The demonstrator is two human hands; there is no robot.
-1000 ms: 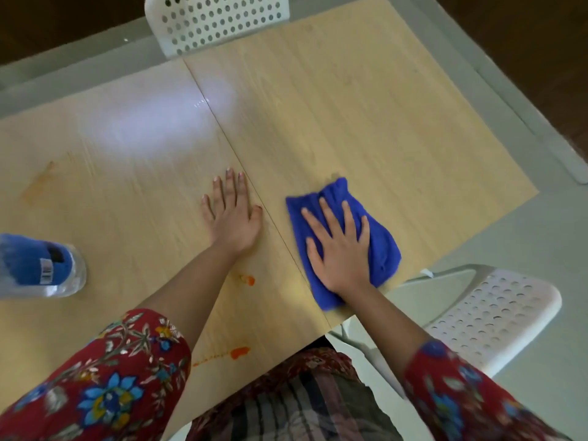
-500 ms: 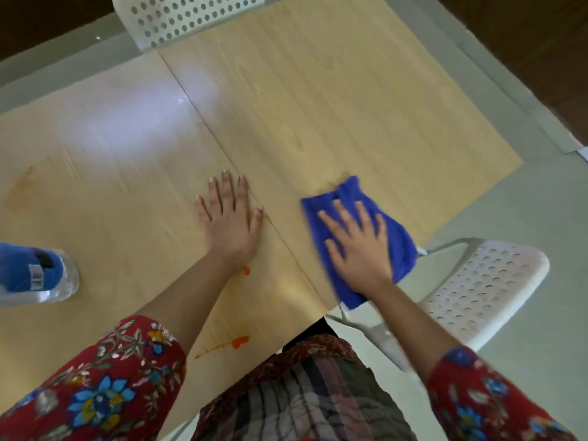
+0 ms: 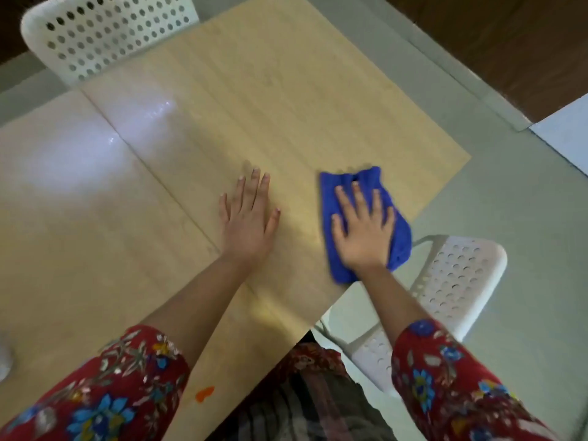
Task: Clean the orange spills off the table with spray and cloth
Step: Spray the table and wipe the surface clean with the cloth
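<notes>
- While pressing down on the soft blue folded cloth [image 3: 399, 246], lying flat on top with the right hand [image 3: 362, 233], fingers [image 3: 356, 198] straight and spread apart, not curled round it.
- Cloth poking out past those fingertips and past the little-finger side, right by the edge of the pale wooden table [image 3: 286, 90].
- Resting the left hand [image 3: 248, 227] flat on bare wood, just beside the right thumb, with fingers straight and close together, thumb out, holding nothing.
- Not yet wiped: one small orange blob of spill [image 3: 204, 393], far back behind both wrists, close to the red flowery left sleeve [image 3: 105, 393] and the near table edge, well apart from the cloth.
- Could go wrong: pushing too far toward the little-finger side and sliding the cloth off the edge, down to the white plastic chair with holes [image 3: 458, 275].
- Could go wrong: dragging the left sleeve through the orange blob and smearing it, since the blob sits so near the arm.
- Could go wrong: missing the blob altogether, with the wiping going on up by the fingertips and the mess lying back by the elbow.
- Containers: none plainly seen. Only a pale blurry shape [image 3: 3, 361] at the far side past the left little finger; cannot tell if it is the spray bottle, or what is inside.
</notes>
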